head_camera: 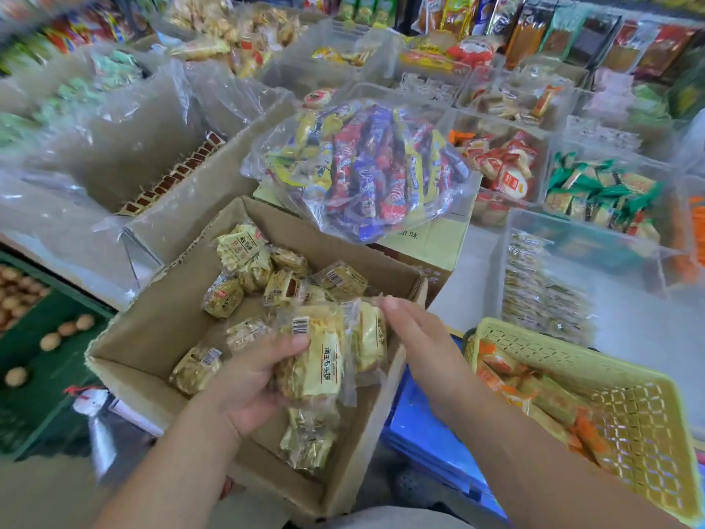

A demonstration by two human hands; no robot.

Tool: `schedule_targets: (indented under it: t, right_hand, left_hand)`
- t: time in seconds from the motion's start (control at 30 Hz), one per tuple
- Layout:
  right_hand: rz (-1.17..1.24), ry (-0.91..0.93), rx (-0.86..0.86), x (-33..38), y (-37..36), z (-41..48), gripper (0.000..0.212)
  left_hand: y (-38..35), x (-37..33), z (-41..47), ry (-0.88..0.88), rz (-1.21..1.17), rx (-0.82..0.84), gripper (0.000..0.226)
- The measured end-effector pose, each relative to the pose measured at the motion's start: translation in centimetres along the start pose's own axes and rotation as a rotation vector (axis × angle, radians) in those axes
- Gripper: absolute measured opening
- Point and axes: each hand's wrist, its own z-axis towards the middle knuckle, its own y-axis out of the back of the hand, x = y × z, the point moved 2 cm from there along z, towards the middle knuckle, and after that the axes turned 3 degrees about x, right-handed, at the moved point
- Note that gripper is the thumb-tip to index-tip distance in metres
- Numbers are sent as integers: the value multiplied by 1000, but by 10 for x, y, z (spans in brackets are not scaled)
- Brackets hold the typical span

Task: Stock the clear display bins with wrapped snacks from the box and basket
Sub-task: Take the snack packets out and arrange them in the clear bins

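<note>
left hand (259, 379): curled round a bunch of yellow wrapped snacks (324, 360), right over the box (152, 330), near-right corner
right hand (419, 337): fingers straight, touching that bunch's right side
basket (629, 406): yellow, just right of the box
clear bins (572, 238): further back

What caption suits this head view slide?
Left hand grips yellow-wrapped snacks over the cardboard box; right hand touches them.

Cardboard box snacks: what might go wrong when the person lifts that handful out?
The left hand grips several wrapped packets at once while the right hand only touches one, so some could slip back into the cardboard box. The big clear bag of snacks overhangs the carton under it, so a bump might topple it.
</note>
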Motion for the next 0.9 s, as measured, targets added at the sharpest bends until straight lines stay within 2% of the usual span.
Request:
schedule_targets:
  t: [0.13, 0.2, 0.23, 0.3, 0.33, 0.4, 0.47, 0.6, 0.67, 0.77, 0.9]
  right_hand:
    - [124, -182, 120, -8, 48, -10, 63]
    - [224, -186, 178, -17, 74, -18, 42]
    - [251, -164, 184, -22, 88, -22, 30]
    - [311, -143, 118, -33, 118, -29, 17]
    - [327, -129, 66, -37, 132, -31, 16]
    - [301, -35, -33, -42, 166, -36, 23]
    - [154, 147, -122, -43, 198, -45, 30]
    - [-282, 568, -172, -44, 244, -63, 52]
    - [-429, 741, -179, -49, 256, -67, 46]
    - [-499, 780, -182, -59, 268, -70, 35]
    - [-438, 640, -154, -74, 285, -72, 24]
  left_hand:
    - [-52, 25, 11, -19, -8, -35, 69]
    - [-76, 38, 22, -35, -29, -91, 59]
    - [-88, 44, 27, -48, -40, -121, 47]
    - [-110, 57, 39, -90, -72, -188, 17]
    - [-119, 62, 45, -124, -91, -229, 13]
    - [-137, 71, 57, -198, -153, -313, 14]
    - [-156, 77, 67, -237, -235, -366, 14]
    - [-188, 94, 85, -171, -297, -429, 19]
    - [-206, 103, 95, -112, -276, -441, 20]
    - [-230, 110, 109, -35, -192, -439, 23]
    - [-253, 114, 131, 12, -86, -475, 52]
